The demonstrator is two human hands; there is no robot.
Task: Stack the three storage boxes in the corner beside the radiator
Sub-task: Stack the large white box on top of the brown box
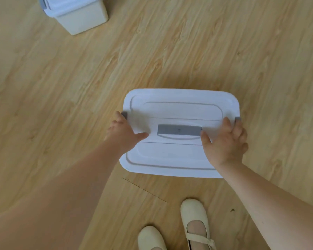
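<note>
— What's down there?
— Pale wood-plank floor (pixel 170 51) everywhere. A white storage box (pixel 179 159) sits by her shoes (pixel 195 219), another box (pixel 79 17) well apart.
— Hands?
— Left hand (pixel 123 132) and right hand (pixel 226 141) clasp its lid's ends.

Storage boxes: two in view, a near box (pixel 179 156) under the hands and a far box (pixel 79 17) cut by the top edge.
Lids: two, both white, one on each box.
Grey lid handles: one visible, the handle (pixel 179 130) on the near box.
Hands: two, left hand (pixel 124 133) and right hand (pixel 226 141).
Shoes: two, left shoe (pixel 151 238) and right shoe (pixel 195 222).
</note>
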